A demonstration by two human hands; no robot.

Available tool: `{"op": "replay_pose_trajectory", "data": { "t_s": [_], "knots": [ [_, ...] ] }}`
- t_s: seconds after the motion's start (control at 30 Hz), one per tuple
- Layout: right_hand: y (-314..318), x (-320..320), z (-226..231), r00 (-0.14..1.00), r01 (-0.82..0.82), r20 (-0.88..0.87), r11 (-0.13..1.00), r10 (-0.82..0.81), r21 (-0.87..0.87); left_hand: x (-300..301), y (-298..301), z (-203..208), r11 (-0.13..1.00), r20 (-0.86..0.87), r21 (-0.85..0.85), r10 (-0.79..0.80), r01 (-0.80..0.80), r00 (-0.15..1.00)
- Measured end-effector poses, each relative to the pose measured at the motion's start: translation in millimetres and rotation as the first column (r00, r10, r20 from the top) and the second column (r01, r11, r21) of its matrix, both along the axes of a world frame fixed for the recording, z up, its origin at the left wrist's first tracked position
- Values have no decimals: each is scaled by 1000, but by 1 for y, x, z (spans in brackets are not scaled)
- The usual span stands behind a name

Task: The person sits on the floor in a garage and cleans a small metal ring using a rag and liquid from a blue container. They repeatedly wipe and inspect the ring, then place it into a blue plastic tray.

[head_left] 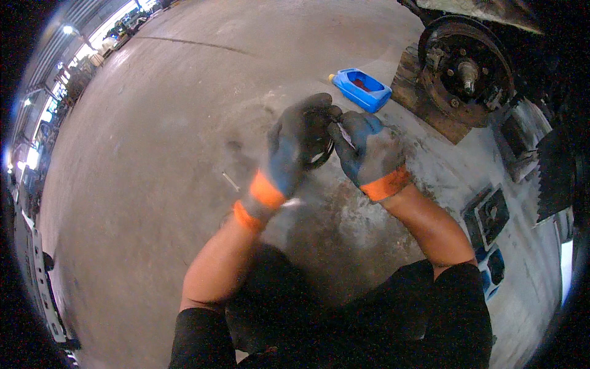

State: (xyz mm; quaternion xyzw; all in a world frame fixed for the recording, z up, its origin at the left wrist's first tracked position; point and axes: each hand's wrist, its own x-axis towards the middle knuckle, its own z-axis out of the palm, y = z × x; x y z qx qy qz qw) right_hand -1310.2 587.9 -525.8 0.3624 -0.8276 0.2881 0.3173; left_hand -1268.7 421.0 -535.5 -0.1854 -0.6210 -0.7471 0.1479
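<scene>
Both hands wear grey-and-blue work gloves with orange cuffs and meet in front of me above the floor. My left hand (292, 138) is closed around a dark ring (323, 159), whose lower curve shows beside the palm; the rest is hidden by the glove. Close against the ring's right side, my right hand (378, 150) has its fingers pinched together. Between them shows a slim, pale piece (346, 135), too small to name. Just beyond the hands, a blue plastic jug (376, 100) lies on its side with an opening cut in it and a yellow cap.
At the far right a rusty wheel hub (468, 75) with a central spindle stands over wooden boards (424, 104). A short metal piece (230, 181) lies on the floor left of my forearm. A dark tray (491, 215) and a blue container (485, 280) sit to my right.
</scene>
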Motion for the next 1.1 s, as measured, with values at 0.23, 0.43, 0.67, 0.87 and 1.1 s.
{"op": "replay_pose_trajectory", "data": {
  "t_s": [0.23, 0.43, 0.67, 0.87, 1.1],
  "knots": [
    [-2, 4, 2, 986, -82, 146, 997, 80, 11, 15, -15, 14, 997, 205, -62, -25, 39, 978],
    [-3, -7, -23, 868, -241, 414, 961, 276, -136, 23, -7, 32, 902, 214, -383, 297, -200, 931],
    [-8, -8, -25, 675, -297, 628, 922, 388, -250, 14, -14, 16, 985, 202, -61, 168, -158, 965],
    [-18, -2, -27, 412, -177, 801, 900, 435, -398, 19, -12, 17, 955, 48, -125, 276, -269, 960],
    [-12, -17, -56, 327, -269, 793, 855, 514, -444, 19, -13, 27, 967, 214, -76, 253, -242, 944]
  ]
}}
